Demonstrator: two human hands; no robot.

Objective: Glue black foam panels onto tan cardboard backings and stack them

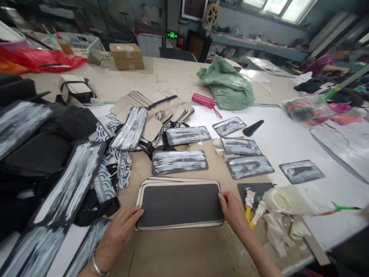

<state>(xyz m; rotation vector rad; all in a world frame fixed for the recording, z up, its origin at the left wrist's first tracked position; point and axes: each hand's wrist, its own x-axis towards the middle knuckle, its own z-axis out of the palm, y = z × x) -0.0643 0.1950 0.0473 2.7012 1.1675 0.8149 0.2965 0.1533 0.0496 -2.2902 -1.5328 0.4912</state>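
Note:
A dark rectangular panel (181, 206) with rounded corners and a pale border lies in front of me, on top of several similar beige-edged panels whose edges stick out at the left and bottom. My left hand (117, 232), with a silver bangle at the wrist, pinches its left edge. At the opposite end, the fingers of my right hand (234, 211) are closed on the right edge. Just beyond the stack is a dark panel (180, 161) streaked with white paste. Two brushes with yellow handles (248, 217) and whitened bristles rest right of my right hand.
More white-streaked panels (250, 166) lie around the table. Black bags (43, 142) and patterned straps crowd the left. A heap of beige pieces (173, 109), a pink cylinder (203, 100) and a green sack (230, 84) are farther back. A milky plastic container (296, 200) lies right. A person works far right.

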